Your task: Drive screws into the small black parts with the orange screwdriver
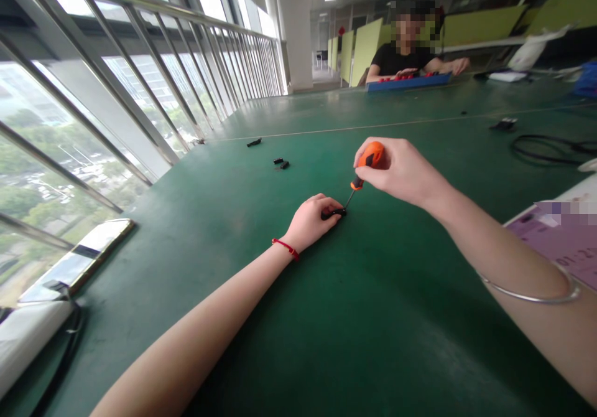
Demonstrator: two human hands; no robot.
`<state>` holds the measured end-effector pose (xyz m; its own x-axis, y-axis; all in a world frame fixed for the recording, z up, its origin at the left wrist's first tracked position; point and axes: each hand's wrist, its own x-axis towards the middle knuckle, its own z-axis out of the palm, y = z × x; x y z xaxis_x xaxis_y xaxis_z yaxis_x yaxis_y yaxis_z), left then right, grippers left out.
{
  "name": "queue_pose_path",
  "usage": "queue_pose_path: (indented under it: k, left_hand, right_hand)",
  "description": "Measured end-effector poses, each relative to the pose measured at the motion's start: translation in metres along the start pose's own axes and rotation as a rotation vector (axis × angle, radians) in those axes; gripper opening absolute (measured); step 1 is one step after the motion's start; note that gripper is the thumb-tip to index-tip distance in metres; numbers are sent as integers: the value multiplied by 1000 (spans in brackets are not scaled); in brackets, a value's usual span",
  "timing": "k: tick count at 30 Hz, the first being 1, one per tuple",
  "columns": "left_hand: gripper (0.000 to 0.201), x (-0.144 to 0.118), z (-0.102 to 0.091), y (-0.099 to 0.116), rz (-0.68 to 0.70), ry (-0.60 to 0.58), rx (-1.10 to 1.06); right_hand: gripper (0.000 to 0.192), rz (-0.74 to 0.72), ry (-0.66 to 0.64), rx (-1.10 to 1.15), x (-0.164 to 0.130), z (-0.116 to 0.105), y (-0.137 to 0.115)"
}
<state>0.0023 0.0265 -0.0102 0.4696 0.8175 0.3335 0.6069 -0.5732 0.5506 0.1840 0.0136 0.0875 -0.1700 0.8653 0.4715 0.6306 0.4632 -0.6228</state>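
Progress is judged as mid-step: the small black part (334, 213) is pinned on the green table (373, 317) under the fingers of the left hand (310, 221), which are closed down on it, and the tip of the screwdriver (366, 165) is set against it. The right hand (401, 169) is closed around the orange handle. Whether the screw is seated cannot be told. Beyond, three more small black parts (278, 162) lie untouched on the table, well apart from the hands. At the near right, a purple sheet (559, 243) carries blurred print that cannot be read; no brand is legible on the tool. At the far end, another person (410, 59) is seated at a blue tray (410, 82)
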Motion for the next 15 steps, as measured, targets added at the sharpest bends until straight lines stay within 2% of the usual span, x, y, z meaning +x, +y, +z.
queue_pose_path:
  k: [4, 7, 10, 15]
  left_hand:
    - [34, -2, -1, 6, -48, 28, 131]
    - [50, -4, -2, 9, -39, -36, 49]
    - [41, -4, -4, 10, -18, -31, 30]
    - [37, -4, -4, 9, 156, 23, 225]
  right_hand:
    - [3, -7, 79, 42, 0, -1, -1]
    - [5, 5, 97, 49, -1, -3, -2]
    - [6, 14, 96, 37, -2, -3, -4]
    - [6, 0, 49, 60, -2, -2, -6]
